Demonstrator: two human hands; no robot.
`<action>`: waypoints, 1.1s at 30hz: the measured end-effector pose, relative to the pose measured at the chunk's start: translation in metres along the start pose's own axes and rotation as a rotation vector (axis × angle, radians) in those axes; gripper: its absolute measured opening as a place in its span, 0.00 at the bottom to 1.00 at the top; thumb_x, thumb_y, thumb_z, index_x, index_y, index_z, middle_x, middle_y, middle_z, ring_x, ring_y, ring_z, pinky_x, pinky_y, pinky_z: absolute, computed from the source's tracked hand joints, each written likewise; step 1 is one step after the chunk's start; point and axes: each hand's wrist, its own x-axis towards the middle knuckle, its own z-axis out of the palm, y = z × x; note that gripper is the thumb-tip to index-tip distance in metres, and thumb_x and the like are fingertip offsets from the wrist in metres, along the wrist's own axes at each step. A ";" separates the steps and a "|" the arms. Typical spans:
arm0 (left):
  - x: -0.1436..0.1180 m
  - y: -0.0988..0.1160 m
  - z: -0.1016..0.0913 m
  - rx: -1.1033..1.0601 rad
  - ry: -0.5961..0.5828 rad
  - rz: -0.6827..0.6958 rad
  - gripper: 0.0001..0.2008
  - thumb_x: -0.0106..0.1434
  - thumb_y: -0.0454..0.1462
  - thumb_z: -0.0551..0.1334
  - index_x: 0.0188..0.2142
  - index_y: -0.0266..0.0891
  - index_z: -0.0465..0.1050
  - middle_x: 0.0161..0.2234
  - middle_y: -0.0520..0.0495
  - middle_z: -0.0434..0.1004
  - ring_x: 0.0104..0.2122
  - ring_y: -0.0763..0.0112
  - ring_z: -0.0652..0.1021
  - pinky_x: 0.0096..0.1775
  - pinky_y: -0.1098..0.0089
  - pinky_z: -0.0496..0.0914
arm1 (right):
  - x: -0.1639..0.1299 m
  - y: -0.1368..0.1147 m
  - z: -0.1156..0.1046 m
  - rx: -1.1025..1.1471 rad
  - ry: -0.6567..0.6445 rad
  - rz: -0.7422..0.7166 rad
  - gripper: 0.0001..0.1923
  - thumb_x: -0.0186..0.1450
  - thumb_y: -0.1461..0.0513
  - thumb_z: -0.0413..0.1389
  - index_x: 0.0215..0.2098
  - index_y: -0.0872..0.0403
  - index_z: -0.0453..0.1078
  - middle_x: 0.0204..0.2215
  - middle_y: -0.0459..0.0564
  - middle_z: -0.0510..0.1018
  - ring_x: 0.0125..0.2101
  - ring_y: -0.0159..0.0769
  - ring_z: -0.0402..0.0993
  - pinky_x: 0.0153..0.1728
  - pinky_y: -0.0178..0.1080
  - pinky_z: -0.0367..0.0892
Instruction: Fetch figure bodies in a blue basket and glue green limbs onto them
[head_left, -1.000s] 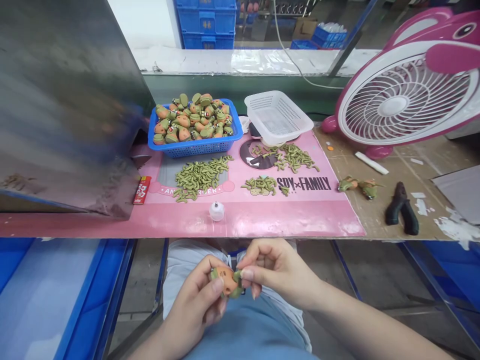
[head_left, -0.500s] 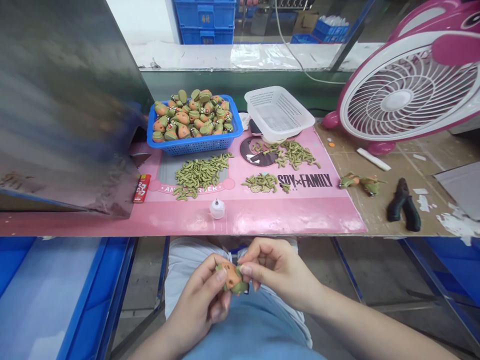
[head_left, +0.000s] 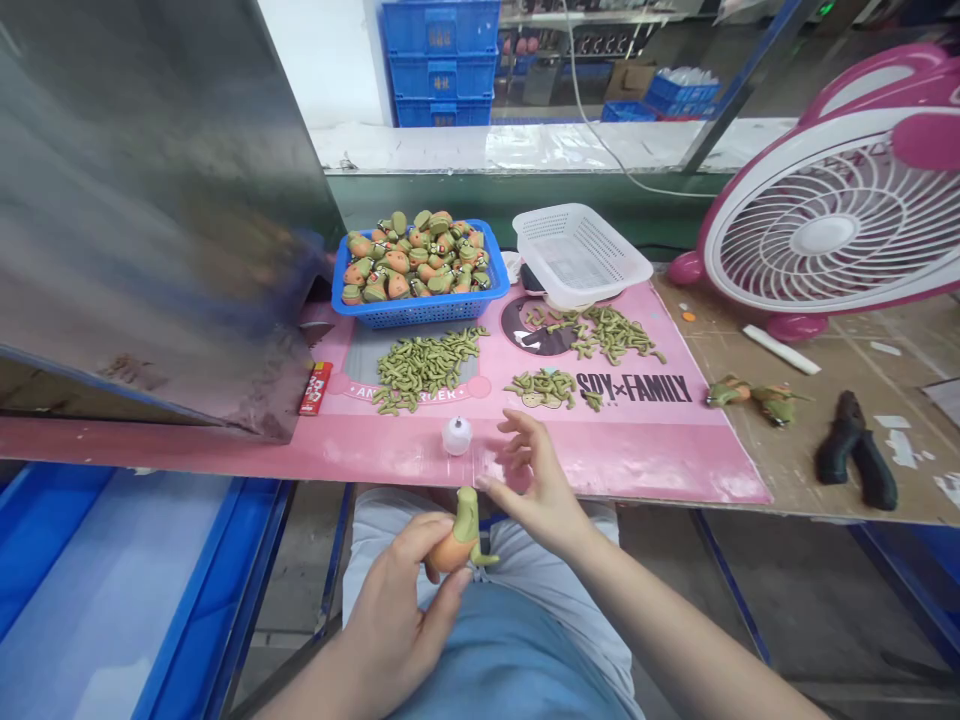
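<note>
Head view: toy figure held over the lap

Head camera shows a red packet (head_left: 316,388) on the pink mat (head_left: 645,450). Left hand (head_left: 401,610) grips an orange-and-green toy figure (head_left: 459,537) above the lap. A small white bottle (head_left: 457,435) stands just beside the right hand (head_left: 536,480), whose fingers are spread, empty. Pliers (head_left: 855,462) lie far right.

place: toy assembly workshop | evidence: blue basket (head_left: 420,312) of figures, loose green parts (head_left: 424,362), stacked crates (head_left: 441,60)
</note>
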 end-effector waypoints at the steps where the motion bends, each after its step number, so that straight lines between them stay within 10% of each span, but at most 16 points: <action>1: 0.001 -0.001 -0.001 0.026 0.010 0.059 0.18 0.50 0.26 0.63 0.41 0.42 0.72 0.38 0.43 0.78 0.38 0.61 0.77 0.40 0.65 0.69 | 0.002 0.003 0.005 -0.029 -0.038 -0.017 0.32 0.54 0.58 0.56 0.54 0.54 0.51 0.45 0.58 0.63 0.38 0.41 0.64 0.35 0.43 0.65; 10: -0.005 -0.002 -0.007 0.090 0.077 0.153 0.23 0.51 0.24 0.62 0.44 0.45 0.70 0.38 0.45 0.78 0.40 0.63 0.76 0.42 0.67 0.69 | 0.019 0.007 0.037 -0.081 -0.129 0.004 0.18 0.56 0.62 0.53 0.45 0.55 0.61 0.41 0.56 0.69 0.42 0.47 0.62 0.44 0.50 0.60; 23: 0.003 0.015 0.006 -0.987 0.018 -0.826 0.18 0.46 0.47 0.67 0.30 0.39 0.66 0.14 0.56 0.67 0.12 0.84 0.58 0.15 0.81 0.49 | -0.031 -0.022 -0.010 0.127 0.082 -0.077 0.12 0.60 0.56 0.51 0.41 0.50 0.57 0.26 0.43 0.68 0.22 0.31 0.66 0.21 0.32 0.63; 33: 0.012 0.013 0.017 -1.081 0.071 -1.026 0.21 0.39 0.46 0.72 0.21 0.37 0.62 0.12 0.57 0.65 0.10 0.88 0.55 0.13 0.82 0.45 | -0.048 -0.064 -0.040 0.027 0.218 -0.123 0.14 0.58 0.53 0.57 0.40 0.52 0.69 0.31 0.49 0.77 0.29 0.36 0.76 0.27 0.31 0.72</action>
